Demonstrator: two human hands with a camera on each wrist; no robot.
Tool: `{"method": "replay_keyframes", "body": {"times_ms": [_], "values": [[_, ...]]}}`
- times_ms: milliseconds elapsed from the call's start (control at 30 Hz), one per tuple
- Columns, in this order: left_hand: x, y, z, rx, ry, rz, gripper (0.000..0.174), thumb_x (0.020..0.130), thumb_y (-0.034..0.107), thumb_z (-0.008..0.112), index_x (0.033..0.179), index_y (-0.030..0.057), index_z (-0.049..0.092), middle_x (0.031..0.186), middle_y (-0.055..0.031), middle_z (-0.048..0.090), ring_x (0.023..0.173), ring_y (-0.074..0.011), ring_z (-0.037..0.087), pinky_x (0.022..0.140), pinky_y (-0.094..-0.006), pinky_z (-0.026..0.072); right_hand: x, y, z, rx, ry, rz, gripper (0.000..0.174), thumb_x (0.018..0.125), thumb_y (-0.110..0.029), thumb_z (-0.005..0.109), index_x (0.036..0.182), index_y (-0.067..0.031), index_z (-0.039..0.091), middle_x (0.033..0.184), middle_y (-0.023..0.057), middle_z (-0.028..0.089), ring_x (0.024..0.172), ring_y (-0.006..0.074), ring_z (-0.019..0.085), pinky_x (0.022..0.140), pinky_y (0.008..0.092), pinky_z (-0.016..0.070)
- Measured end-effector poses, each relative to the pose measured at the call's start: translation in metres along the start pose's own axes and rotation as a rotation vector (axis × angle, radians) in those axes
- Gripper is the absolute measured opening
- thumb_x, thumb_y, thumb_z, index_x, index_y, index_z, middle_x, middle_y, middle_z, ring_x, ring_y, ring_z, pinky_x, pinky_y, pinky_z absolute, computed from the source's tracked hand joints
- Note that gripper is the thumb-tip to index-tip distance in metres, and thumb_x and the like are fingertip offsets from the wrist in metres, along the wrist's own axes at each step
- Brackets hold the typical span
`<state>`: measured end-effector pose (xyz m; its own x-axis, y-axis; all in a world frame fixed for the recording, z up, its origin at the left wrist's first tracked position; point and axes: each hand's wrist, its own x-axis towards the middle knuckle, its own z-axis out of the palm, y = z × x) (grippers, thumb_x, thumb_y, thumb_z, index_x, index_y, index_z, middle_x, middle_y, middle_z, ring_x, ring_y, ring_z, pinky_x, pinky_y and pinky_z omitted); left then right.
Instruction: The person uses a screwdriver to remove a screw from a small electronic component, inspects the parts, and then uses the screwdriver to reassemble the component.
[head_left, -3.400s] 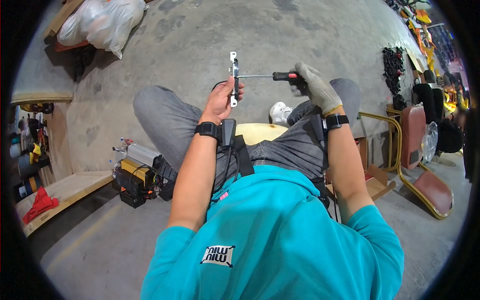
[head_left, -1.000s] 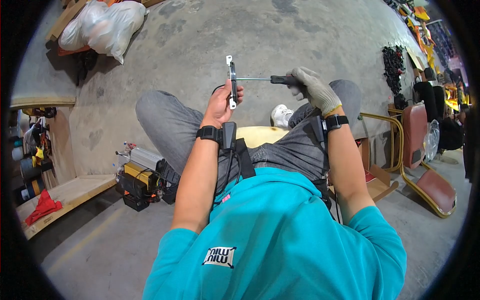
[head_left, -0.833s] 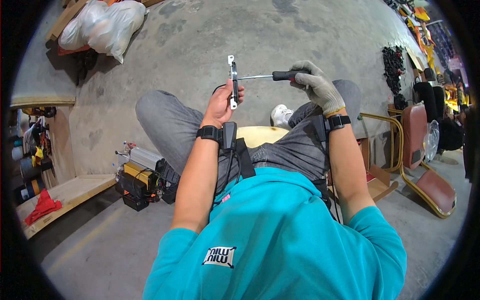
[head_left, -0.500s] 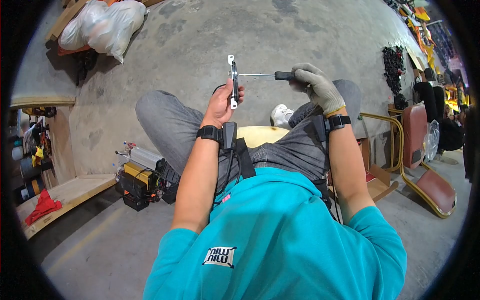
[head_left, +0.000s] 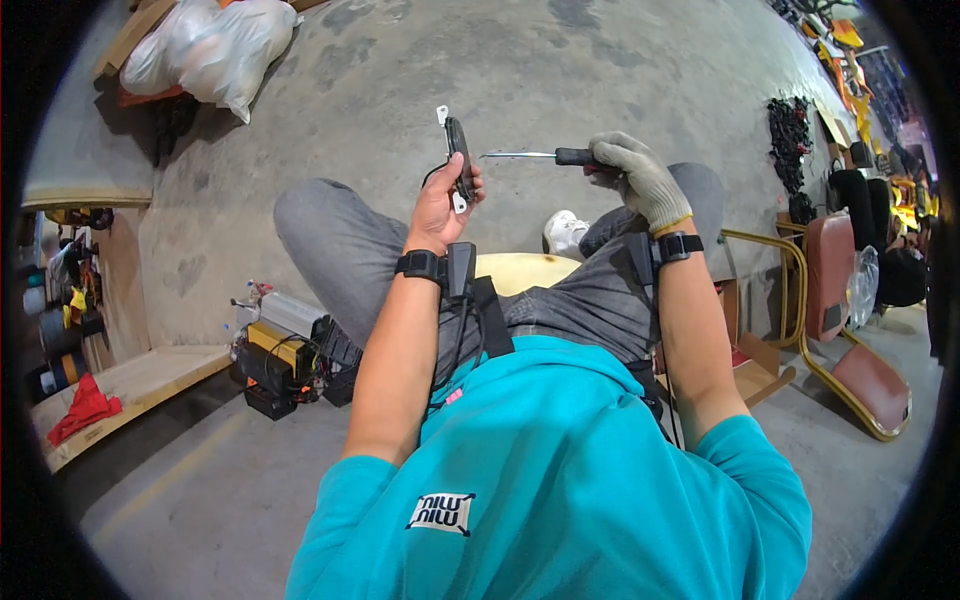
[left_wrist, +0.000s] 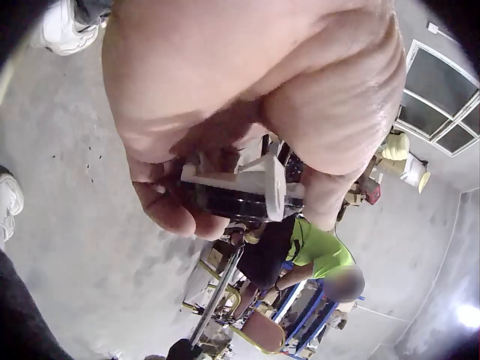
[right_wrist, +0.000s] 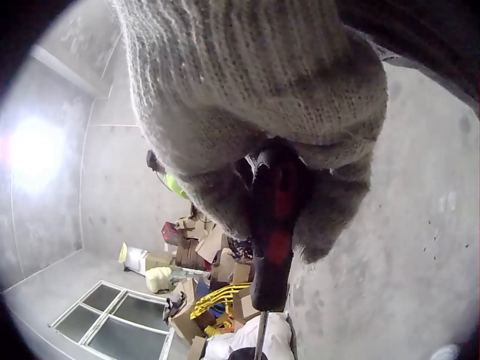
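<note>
In the head view, the bare left hand [head_left: 436,208] grips a dark, rounded device [head_left: 460,160] with white metal tabs at both ends, thumb on one side and fingers on the other. A thin cable runs from it. The gloved right hand [head_left: 640,178] holds a screwdriver [head_left: 574,157] by its black and red handle, the shaft pointing left. Its tip stands a little apart from the device. The left wrist view shows a white tab [left_wrist: 274,187] between thumb and fingers. In the right wrist view, gloved fingers pinch the handle [right_wrist: 273,240].
A yellow and silver electrical unit [head_left: 275,345] lies on the floor by the left knee. Further left is a wooden ledge [head_left: 150,390] with a red cloth. White bags [head_left: 215,55] lie at the upper left, and a fallen chair [head_left: 868,385] at the right. Another person [left_wrist: 322,262] is in the background.
The device has turned in the left hand, now showing its broad dark face. The screwdriver tip has come away from it, and the right hand has moved slightly to the right.
</note>
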<state>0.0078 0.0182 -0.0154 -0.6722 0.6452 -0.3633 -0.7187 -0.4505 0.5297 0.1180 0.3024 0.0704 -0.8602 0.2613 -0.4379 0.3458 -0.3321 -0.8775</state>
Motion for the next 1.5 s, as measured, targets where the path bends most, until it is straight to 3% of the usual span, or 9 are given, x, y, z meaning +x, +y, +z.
{"method": "replay_keyframes", "body": {"times_ms": [267,467,833,1167,1500], "values": [[-0.003,0.002,0.007,-0.011,0.07,0.041,0.036,0.095,0.031,0.064,0.117,0.002,0.058,0.104,-0.0105,0.068,0.09,-0.0186,0.066,0.078,-0.0332,0.0569,0.002,0.002,-0.002,-0.031,0.032,0.018,0.028,0.092,-0.015,0.063,0.111,0.0054,0.06,0.099,0.0124,0.062,0.085,0.0186,0.067,0.075,0.0288,0.0597],[-0.004,0.001,0.012,0.005,0.103,0.066,0.042,0.095,0.031,0.065,0.122,0.0009,0.055,0.12,-0.0138,0.063,0.109,-0.0269,0.062,0.085,-0.0344,0.0564,0.003,0.004,-0.003,-0.045,0.029,0.006,0.028,0.092,-0.016,0.063,0.111,0.0046,0.06,0.099,0.0128,0.062,0.084,0.0188,0.067,0.076,0.0293,0.0594],[-0.005,0.001,0.017,0.064,0.062,0.024,0.06,0.092,0.035,0.067,0.134,-0.0024,0.046,0.135,-0.0175,0.054,0.126,-0.0323,0.051,0.101,-0.0408,0.0463,0.003,0.003,-0.002,-0.093,0.035,0.026,0.027,0.092,-0.015,0.063,0.111,0.004,0.06,0.098,0.0123,0.063,0.082,0.0177,0.067,0.075,0.0288,0.059],[-0.001,-0.002,0.012,0.032,0.037,0.014,0.053,0.093,0.032,0.066,0.127,-0.005,0.049,0.131,-0.0229,0.055,0.124,-0.0322,0.052,0.103,-0.0379,0.0457,0.003,0.004,-0.002,-0.103,0.047,0.024,0.028,0.092,-0.017,0.063,0.11,0.0044,0.06,0.096,0.013,0.063,0.081,0.0178,0.067,0.073,0.0282,0.059],[0.045,-0.011,-0.001,0.189,0.215,-0.114,0.062,0.092,0.035,0.068,0.129,-0.0065,0.042,0.132,-0.0278,0.05,0.119,-0.0336,0.056,0.094,-0.036,0.0528,0.005,0.002,-0.005,0.027,0.137,-0.022,0.033,0.093,-0.021,0.061,0.112,0.0054,0.057,0.093,0.0126,0.062,0.078,0.0166,0.066,0.064,0.0253,0.0589]]}}
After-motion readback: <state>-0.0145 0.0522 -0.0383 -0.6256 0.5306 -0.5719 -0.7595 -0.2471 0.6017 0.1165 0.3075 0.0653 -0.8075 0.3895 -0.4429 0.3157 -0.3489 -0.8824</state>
